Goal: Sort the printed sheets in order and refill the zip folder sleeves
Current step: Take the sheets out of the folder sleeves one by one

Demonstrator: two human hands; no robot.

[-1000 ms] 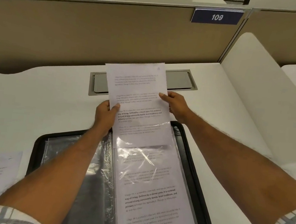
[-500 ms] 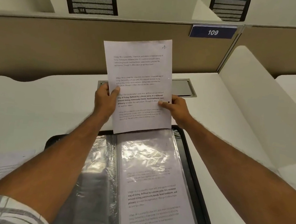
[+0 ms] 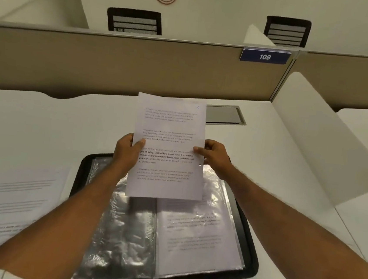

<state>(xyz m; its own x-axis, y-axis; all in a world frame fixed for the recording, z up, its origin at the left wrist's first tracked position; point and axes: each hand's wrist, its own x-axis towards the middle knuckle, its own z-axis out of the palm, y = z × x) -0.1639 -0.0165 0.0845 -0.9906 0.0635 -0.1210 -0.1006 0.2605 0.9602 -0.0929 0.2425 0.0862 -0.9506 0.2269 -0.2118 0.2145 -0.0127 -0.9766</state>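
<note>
Matt white paper sheet; glossy, crinkled clear plastic sleeves in a black zip folder; smooth matt white bench.

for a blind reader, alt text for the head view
Left hand and right hand hold a white printed sheet over an open black zip folder of clear plastic sleeves on a white desk. Its right sleeve holds a printed page; more sheets lie left.

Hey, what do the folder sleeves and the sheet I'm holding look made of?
Sleeves: thin clear plastic, glossy, going by the wrinkles and glare. Sheet: plain white paper, matte, with printed text. Folder rim: black, perhaps fabric or synthetic; too blurred to say.
</note>
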